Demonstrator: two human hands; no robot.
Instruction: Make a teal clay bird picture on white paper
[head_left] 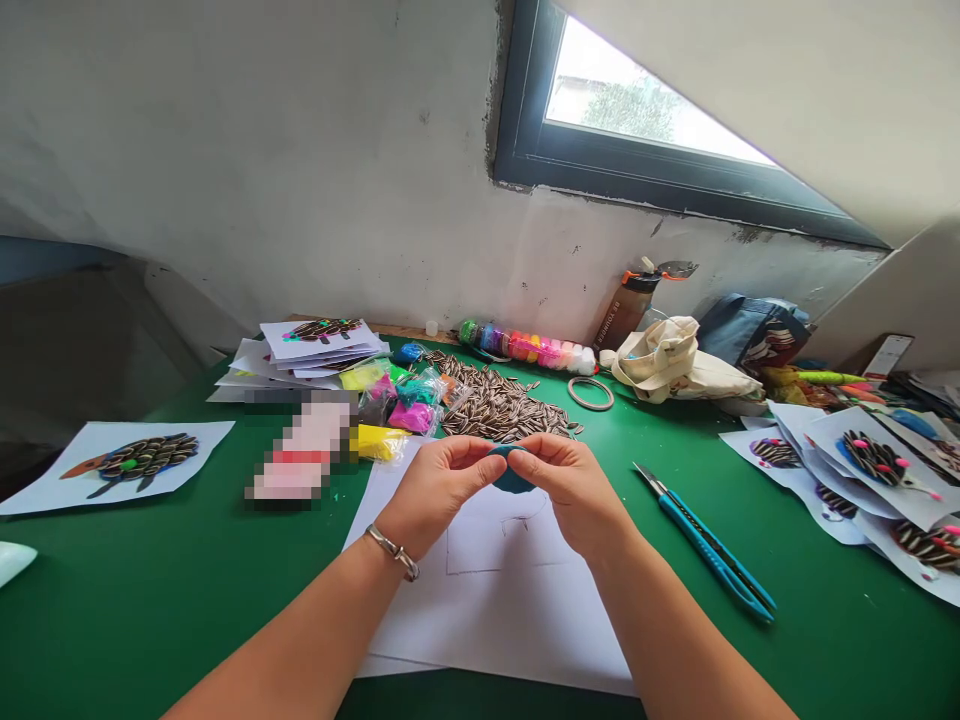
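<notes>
Beyond both hands (436, 492) (581, 492), a "BE YOUNGER" bottle (628, 314)

You have one left hand (442, 490), one right hand (576, 492), and one blue piece (514, 479) between them. You wear one bracelet (392, 553). On your table (150, 600) you have one cutter knife (705, 543), one bottle (625, 315), one grey ring (590, 407), one cream bag (679, 368), one heap of seeds (506, 402) and two piles of pictures (319, 345).
</notes>
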